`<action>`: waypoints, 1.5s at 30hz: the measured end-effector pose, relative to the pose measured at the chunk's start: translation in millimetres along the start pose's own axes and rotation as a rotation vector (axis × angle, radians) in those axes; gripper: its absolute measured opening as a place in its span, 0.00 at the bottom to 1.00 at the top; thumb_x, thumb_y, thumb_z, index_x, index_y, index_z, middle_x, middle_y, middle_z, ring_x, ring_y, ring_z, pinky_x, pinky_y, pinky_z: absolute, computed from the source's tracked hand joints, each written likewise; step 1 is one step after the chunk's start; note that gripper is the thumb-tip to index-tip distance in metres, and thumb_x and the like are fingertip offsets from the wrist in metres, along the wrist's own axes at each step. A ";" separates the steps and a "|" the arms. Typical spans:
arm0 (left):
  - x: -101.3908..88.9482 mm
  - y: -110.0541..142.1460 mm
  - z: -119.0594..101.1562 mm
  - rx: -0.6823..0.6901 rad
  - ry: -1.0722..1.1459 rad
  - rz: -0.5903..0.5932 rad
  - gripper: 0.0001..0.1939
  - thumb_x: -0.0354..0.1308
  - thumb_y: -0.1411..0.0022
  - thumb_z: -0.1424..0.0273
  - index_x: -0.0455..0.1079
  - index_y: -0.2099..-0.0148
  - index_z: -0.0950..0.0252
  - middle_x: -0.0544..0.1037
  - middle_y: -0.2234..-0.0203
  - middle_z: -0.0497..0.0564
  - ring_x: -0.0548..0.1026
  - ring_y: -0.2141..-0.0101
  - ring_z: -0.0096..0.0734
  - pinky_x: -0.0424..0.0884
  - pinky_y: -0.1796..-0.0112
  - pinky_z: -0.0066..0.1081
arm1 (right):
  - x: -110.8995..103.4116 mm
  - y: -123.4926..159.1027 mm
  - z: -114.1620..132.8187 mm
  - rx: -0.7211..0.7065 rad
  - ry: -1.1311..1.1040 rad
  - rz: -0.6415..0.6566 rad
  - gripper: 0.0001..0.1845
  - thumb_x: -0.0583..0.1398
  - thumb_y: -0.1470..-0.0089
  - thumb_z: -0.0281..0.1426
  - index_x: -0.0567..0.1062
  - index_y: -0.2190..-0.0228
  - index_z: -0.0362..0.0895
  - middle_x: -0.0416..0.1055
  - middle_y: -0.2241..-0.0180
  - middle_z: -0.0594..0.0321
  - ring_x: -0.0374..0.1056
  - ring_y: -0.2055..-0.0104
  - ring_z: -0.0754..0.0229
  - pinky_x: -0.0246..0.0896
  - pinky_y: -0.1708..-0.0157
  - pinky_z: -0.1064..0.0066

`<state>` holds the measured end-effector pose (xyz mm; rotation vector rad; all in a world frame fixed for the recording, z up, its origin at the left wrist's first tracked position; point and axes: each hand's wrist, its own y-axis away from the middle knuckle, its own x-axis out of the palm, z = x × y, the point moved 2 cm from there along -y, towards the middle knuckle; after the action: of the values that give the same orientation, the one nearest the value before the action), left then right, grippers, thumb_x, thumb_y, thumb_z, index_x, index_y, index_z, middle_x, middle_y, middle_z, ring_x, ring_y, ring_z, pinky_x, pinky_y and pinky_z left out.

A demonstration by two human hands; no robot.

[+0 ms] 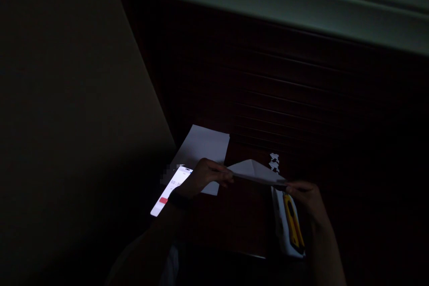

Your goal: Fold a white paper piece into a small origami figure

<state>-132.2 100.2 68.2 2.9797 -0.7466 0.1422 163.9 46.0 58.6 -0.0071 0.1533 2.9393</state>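
Note:
A folded sheet of white paper (254,171) with a pointed top is held up between my two hands. Its left end is pinched in the fingers of my left hand (212,173), which wears a dark band at the wrist. My right hand (305,191) grips the right end between thumb and fingers. Behind my left wrist shows a lit phone (171,190) with a timer and a red button. White paper sheets (206,145) lie under and beyond my left hand.
Below my right hand is a white case (283,228) with a yellow and black cutter (293,223) on it. Small folded white pieces (274,162) lie near the slatted dark panel (268,98). The dark tabletop (234,228) has its front edge close to me. The room is dim.

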 end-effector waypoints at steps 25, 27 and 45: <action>58.3 -0.8 26.1 0.066 -0.112 0.025 0.09 0.60 0.51 0.66 0.74 0.72 0.68 0.76 0.73 0.50 0.73 0.70 0.31 0.66 0.69 0.26 | 88.8 -1.8 -7.4 0.040 -0.696 -0.024 0.21 0.61 0.53 0.35 0.67 0.55 0.48 0.71 0.61 0.63 0.67 0.58 0.57 0.63 0.59 0.63; 57.9 -0.6 25.2 0.065 -0.113 0.043 0.08 0.61 0.52 0.67 0.74 0.71 0.68 0.76 0.71 0.50 0.73 0.69 0.32 0.66 0.68 0.26 | 87.5 -1.7 -6.3 0.041 -0.708 -0.012 0.20 0.61 0.52 0.33 0.67 0.55 0.49 0.71 0.62 0.64 0.67 0.58 0.59 0.62 0.57 0.65; 41.9 -5.3 21.0 0.063 0.038 -0.208 0.14 0.58 0.48 0.63 0.71 0.63 0.68 0.76 0.68 0.53 0.74 0.66 0.34 0.70 0.64 0.31 | 94.4 2.6 -13.4 0.078 -0.622 -0.036 0.22 0.63 0.55 0.33 0.68 0.56 0.47 0.72 0.61 0.61 0.69 0.61 0.55 0.63 0.59 0.61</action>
<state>-91.4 83.5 51.5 3.0803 -0.4326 0.2131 70.8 60.6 44.1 0.8867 0.1660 2.7409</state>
